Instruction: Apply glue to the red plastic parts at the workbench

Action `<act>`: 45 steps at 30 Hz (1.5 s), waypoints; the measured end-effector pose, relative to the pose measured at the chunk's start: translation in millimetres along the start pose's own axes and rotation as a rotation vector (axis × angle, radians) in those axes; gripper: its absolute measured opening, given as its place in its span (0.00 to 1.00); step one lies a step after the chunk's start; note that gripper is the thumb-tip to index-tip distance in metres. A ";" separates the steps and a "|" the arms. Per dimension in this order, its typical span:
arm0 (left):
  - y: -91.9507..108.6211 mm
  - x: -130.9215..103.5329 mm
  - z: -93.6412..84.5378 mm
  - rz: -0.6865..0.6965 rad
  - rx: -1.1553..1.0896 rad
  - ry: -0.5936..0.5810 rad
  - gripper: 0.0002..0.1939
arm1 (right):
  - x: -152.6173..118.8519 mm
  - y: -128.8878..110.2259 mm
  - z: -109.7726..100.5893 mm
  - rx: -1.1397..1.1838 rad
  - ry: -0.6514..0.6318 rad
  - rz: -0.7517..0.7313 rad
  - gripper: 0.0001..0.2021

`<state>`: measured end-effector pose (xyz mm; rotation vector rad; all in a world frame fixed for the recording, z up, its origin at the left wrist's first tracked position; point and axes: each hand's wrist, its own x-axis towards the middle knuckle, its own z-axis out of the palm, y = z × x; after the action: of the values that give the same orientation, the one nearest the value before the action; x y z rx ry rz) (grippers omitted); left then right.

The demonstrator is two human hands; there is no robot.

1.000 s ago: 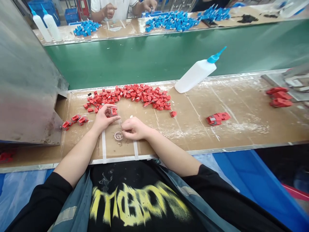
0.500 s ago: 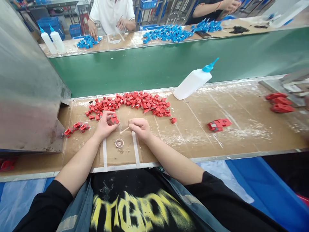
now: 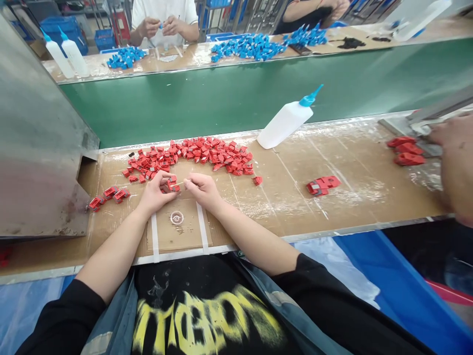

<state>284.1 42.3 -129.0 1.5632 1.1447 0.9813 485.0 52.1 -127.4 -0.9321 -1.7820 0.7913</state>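
Observation:
My left hand [image 3: 158,193] grips a small red plastic part [image 3: 173,184] between thumb and fingers. A thin pale stick [image 3: 179,184] is pinched in my right hand [image 3: 202,188], its tip touching or just in front of that part. Below my hands, a small clear round dish [image 3: 177,218] sits on a cardboard sheet [image 3: 185,238] with white tape down both sides. Behind them spreads a curved heap of red plastic parts [image 3: 199,149]. Several red and grey pieces [image 3: 110,193] lie to the left of my left hand.
A white bottle with a blue nozzle [image 3: 286,123] leans beyond the heap. To the right lies a red assembled piece [image 3: 322,186], then more red pieces [image 3: 406,150] near another person's arm [image 3: 458,162]. A metal housing [image 3: 40,148] bounds the left. People work across the green partition [image 3: 221,96].
My right hand has brought the stick up from above the dish to the red part in my left hand. At far right, another person's arm has come into view.

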 end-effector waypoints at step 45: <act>-1.2 8.5 -6.0 -0.007 0.045 0.087 0.30 | -75.3 33.7 -178.4 -0.980 0.015 0.460 0.17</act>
<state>280.2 51.9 -128.1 1.5642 1.2394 1.0344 679.6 24.3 -126.3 -2.0202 -1.9633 0.1087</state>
